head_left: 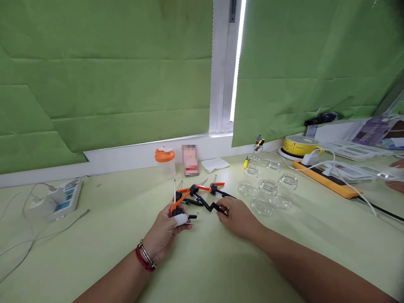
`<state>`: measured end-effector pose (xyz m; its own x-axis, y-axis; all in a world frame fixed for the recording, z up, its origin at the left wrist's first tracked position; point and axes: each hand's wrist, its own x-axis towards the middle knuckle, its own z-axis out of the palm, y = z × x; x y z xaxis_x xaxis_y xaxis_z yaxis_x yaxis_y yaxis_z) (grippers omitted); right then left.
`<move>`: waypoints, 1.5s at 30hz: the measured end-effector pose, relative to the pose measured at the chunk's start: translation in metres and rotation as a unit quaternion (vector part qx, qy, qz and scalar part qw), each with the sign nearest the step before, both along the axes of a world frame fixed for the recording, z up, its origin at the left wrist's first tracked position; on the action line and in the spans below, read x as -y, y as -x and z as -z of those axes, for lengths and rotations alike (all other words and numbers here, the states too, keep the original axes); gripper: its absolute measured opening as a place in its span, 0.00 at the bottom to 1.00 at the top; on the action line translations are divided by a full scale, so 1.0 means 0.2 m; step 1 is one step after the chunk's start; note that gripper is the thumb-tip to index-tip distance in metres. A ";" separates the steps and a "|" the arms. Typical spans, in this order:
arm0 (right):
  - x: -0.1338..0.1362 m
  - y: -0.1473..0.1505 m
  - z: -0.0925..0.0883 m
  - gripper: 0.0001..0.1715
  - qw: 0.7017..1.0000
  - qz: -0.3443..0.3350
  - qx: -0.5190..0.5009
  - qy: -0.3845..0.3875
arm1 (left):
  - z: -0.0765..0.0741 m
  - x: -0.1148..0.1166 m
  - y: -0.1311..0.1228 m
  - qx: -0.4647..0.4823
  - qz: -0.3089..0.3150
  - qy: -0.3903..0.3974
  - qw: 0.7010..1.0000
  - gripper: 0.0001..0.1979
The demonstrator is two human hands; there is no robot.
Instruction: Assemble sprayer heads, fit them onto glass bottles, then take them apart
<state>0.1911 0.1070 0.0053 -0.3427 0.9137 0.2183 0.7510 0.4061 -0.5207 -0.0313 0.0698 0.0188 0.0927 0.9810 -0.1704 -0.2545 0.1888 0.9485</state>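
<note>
My left hand (162, 231), with a white wrap on one digit, is closed around an orange-and-black part (179, 202) that has an upright metal rod (174, 189). My right hand (238, 216) pinches a black bent crank handle (216, 206) just to the right. Several similar orange-and-black parts with metal rods lie behind and between the hands, among them one with a round black hub (193, 190) and another near a black hub (213, 188). A tiny metal piece (198, 213) rests beside my left fingers.
Several clear glass jars (267, 193) stand to the right, one holding screwdrivers (259, 144). Behind are an orange-lidded cup (165, 162), a blurred pink box (190, 160) and a tissue (215, 164). Power strips (67, 200) with cables flank both sides; another person's hand (394, 185) shows far right.
</note>
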 end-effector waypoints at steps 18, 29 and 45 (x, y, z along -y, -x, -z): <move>0.10 0.05 -0.01 0.12 0.980 -0.193 -0.035 -0.010 | -0.01 0.03 -0.03 -0.038 0.070 -0.023 0.997 0.18; 0.13 0.05 -0.05 0.13 0.975 -0.217 -0.035 0.021 | -0.01 0.04 -0.03 -0.099 0.083 -0.053 0.990 0.16; 0.15 0.06 -0.01 0.12 0.978 -0.196 -0.067 0.036 | 0.01 0.06 -0.04 -0.124 0.069 -0.075 0.987 0.16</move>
<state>0.1787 0.0766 0.0079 -0.6420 0.7327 0.2256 0.4689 0.6080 -0.6407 -0.0224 0.0579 0.0163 0.2015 0.9778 -0.0585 0.0072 0.0582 0.9983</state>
